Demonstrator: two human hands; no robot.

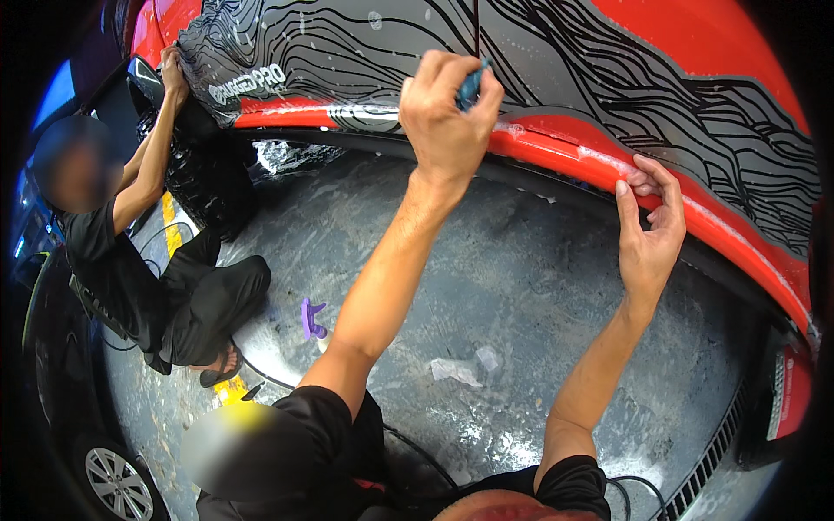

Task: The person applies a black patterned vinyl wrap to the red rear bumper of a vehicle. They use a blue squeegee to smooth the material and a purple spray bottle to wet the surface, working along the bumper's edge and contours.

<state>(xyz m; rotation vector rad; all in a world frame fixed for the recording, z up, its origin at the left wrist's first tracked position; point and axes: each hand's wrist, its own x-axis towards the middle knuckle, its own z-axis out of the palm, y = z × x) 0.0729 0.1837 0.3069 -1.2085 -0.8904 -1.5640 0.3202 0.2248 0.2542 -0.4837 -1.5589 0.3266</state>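
Observation:
The lower side of a vehicle arches across the top, its grey door panel (365, 43) patterned with black wavy lines above a red sill (556, 156) streaked with white suds. My left hand (447, 117) is raised against the panel near the door seam, fingers closed round a small teal-blue piece (472, 87). Most of that piece is hidden by the fingers, so I cannot make out its kind. Farther right, my right hand (651, 221) rests its bent fingertips on the sill. Its thumb stands apart from the fingers, and it holds nothing visible.
At the left, another person (122, 278) in black sits with a raised hand by the vehicle's tyre. A purple spray trigger (311, 319) and crumpled white scraps (456, 372) are on the wet grey floor. Black hoses (421, 451), a drain grate (712, 443) and a dark car's wheel (117, 482) lie around.

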